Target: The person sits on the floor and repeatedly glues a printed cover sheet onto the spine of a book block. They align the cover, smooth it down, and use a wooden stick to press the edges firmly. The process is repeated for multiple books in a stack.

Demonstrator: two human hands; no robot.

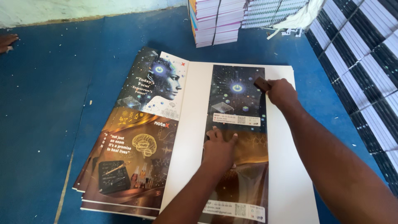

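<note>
Left hand (219,146) fingers spread flat on folded printed cover sheet (238,137), centre frame. Right hand (281,92) fingers pinch a dark block (261,84), probably a creaser. Risk: uneven pressure skews the fold.

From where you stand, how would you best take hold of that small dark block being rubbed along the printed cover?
Take the dark block by its near right end, coming from the right, as the right hand does. It lies flat and slanted on the printed sheet, its free end pointing up-left. The left hand presses the sheet down below.
</note>
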